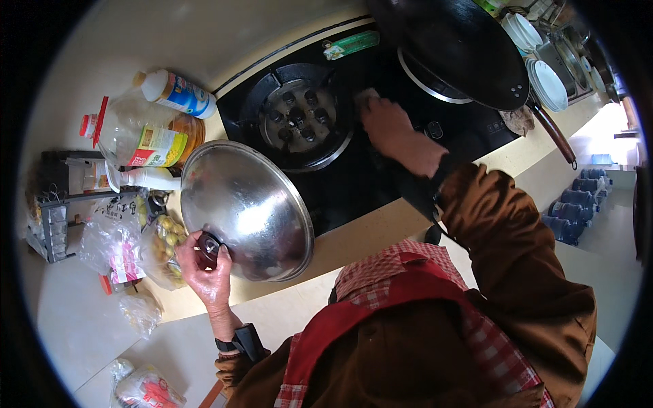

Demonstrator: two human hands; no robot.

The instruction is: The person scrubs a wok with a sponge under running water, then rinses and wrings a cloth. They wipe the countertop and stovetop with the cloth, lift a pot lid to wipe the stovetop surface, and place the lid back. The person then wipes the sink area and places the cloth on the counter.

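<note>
My left hand [206,273] grips the dark round knob [209,246] of a large domed metal pan lid [250,204]. The lid is tilted over the left front edge of the black glass gas hob [352,194]. On the hob, my right hand [383,122] presses a pale cloth [366,96] to the glass between the two burners; the hand is slightly blurred and covers most of the cloth. Just left of it is the uncovered left burner [298,115]. A black wok [449,46] with a wooden handle [551,127] rests tilted over the right burner.
Left of the hob stand an oil jug [153,127] and a blue-and-white bottle [176,92]. A plastic bag of round fruit [168,239] lies nearer me. Stacked white plates [548,86], a brown rag [518,121] and a sink [566,56] are at right. Water bottles [571,209] line the floor.
</note>
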